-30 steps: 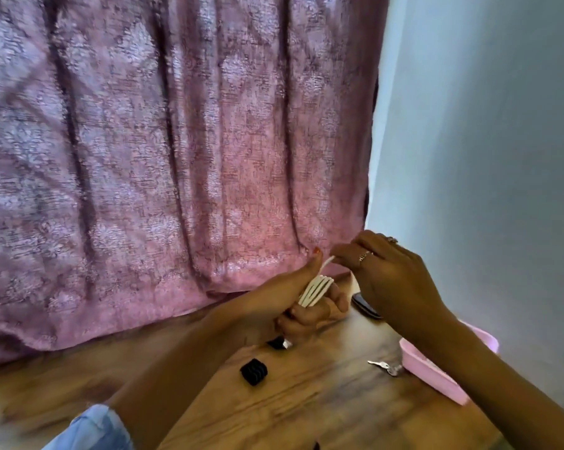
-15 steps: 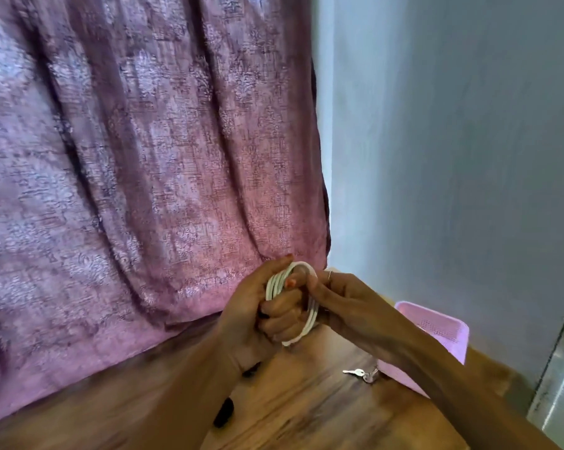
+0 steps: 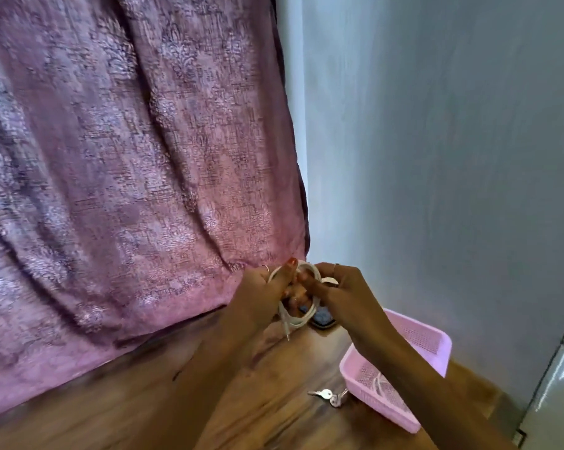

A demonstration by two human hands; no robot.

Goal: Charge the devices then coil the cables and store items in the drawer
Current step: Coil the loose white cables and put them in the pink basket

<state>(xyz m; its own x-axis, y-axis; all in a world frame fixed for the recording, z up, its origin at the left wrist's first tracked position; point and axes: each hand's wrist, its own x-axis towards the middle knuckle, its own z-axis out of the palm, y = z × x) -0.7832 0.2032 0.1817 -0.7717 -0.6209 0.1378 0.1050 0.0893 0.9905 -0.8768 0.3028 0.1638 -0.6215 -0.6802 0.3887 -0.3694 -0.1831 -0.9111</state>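
Observation:
A white cable [image 3: 298,319] is wound into a small coil, held up above the wooden table [image 3: 118,401] near the curtain. My left hand [image 3: 263,295] grips the coil with thumb up, loops around its fingers. My right hand [image 3: 340,289] pinches the coil's top right part. One cable end hangs down below the coil. A dark phone [image 3: 322,317] lies on the table right behind the hands, mostly hidden.
A pink mesh basket [image 3: 431,344] stands at the right with some white cable inside. Keys [image 3: 331,396] lie on the table just left of it. A purple patterned curtain [image 3: 128,157] hangs behind; a grey wall is at the right.
The flat cable bundle has become a round coil held by both hands. The view has swung right, so the basket shows more fully and a small black object has left the frame.

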